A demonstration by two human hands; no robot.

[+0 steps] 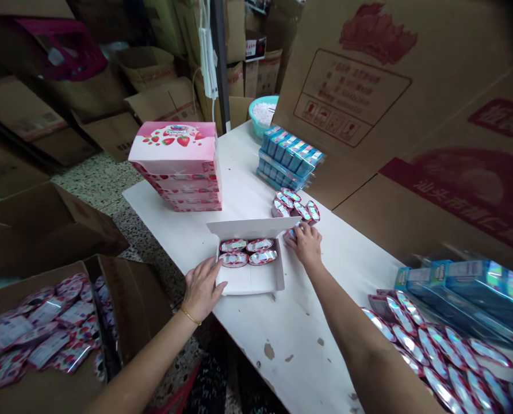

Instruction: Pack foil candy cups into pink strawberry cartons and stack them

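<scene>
An open white box (248,284) lies on the table, its lid flap raised at the far side. Several oval-ended red and silver packets (234,259) fill the far part of it, while the near part shows bare card. My left hand (202,287) rests at the box's left edge, fingers spread and thumb over the near corner. Just beyond the box's right side, my right hand (306,244) has its fingers closed on a packet (289,235), which is partly hidden. A small group of similar packets (300,210) stands behind that hand.
Stacked pink strawberry boxes (176,164) stand at the back left. Blue packs (288,155) and a teal bowl (256,118) sit at the back, by a large carton (368,126). More packets (441,351) are at right. A carton of packets (41,328) stands lower left.
</scene>
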